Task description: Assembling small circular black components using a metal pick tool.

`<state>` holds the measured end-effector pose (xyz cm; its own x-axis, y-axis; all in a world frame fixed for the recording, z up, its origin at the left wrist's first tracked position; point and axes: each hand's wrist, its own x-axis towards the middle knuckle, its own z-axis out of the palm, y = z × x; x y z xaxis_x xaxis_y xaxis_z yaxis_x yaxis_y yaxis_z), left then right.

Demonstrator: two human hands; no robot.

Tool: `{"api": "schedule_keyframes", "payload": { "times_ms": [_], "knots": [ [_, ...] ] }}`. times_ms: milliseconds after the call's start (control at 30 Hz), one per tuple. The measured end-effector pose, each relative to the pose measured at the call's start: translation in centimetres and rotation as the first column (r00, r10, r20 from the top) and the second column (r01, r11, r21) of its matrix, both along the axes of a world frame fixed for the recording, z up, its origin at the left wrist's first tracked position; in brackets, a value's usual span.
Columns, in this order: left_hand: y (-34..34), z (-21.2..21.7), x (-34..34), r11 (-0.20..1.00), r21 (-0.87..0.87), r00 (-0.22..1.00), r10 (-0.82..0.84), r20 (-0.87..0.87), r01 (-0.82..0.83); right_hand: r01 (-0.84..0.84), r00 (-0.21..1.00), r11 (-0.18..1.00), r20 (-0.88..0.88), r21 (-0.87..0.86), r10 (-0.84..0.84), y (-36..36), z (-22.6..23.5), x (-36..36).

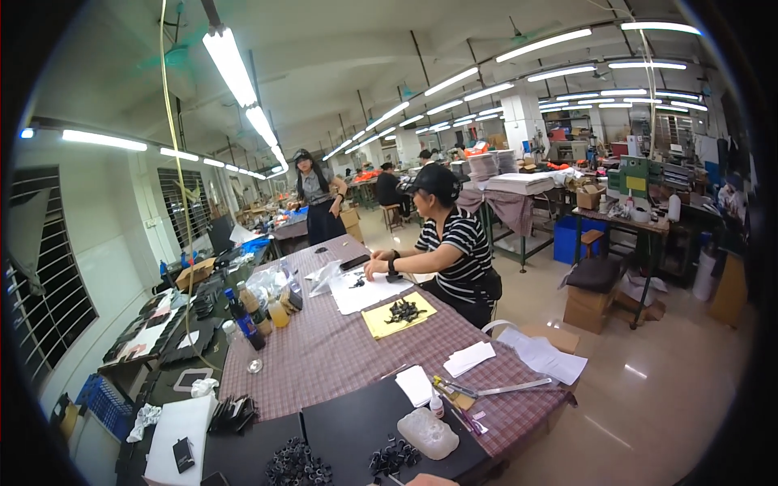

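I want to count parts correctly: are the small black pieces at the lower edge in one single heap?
No, a left heap and a right heap lie apart.

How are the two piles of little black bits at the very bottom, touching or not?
Apart. The head view shows a strip of dark board between the left pile and the right pile.

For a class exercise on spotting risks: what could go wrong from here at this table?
The hand at the picture's lower edge might scatter the nearby black pieces. The yellow bottle could tip and perhaps leak onto the checked cloth. The metal strip, near the cloth's edge, might get knocked off.
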<state>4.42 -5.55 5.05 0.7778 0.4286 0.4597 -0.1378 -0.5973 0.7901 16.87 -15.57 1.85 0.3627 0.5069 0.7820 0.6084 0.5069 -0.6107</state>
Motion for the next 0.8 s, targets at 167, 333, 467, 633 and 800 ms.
{"api": "schedule_keyframes", "payload": {
  "times_ms": [167, 333, 467, 633, 800],
  "knots": [
    [-0.5, -0.1, -0.4, 1.000, 0.015, 1.000, -0.007, 0.026, 0.006, -0.038, 0.999, 0.999, -0.021, 0.014, 0.039, -0.5, 0.3, -0.5],
    [-0.6, 0.1, -1.3, 0.998, -0.044, 0.999, 0.040, -0.014, -0.041, -0.072, 0.996, 0.997, -0.049, 0.002, 0.072, -0.5, 1.6, -0.9],
    [-0.6, -0.5, -1.6, 0.997, -0.018, 0.997, 0.075, -0.009, -0.075, -0.078, 0.996, 0.997, -0.055, -0.020, 0.077, 0.0, 1.0, -1.3],
    [1.2, -2.4, -2.3, 0.995, -0.070, 0.996, 0.070, -0.062, -0.074, -0.152, 0.985, 0.976, -0.106, -0.159, 0.136, 1.8, -3.1, -0.7],
    [2.9, -4.3, -3.4, 0.980, 0.049, 0.977, 0.198, -0.080, -0.194, -0.152, 0.987, 0.958, 0.017, -0.243, 0.161, 2.2, -3.6, -0.6]
  ]
}}
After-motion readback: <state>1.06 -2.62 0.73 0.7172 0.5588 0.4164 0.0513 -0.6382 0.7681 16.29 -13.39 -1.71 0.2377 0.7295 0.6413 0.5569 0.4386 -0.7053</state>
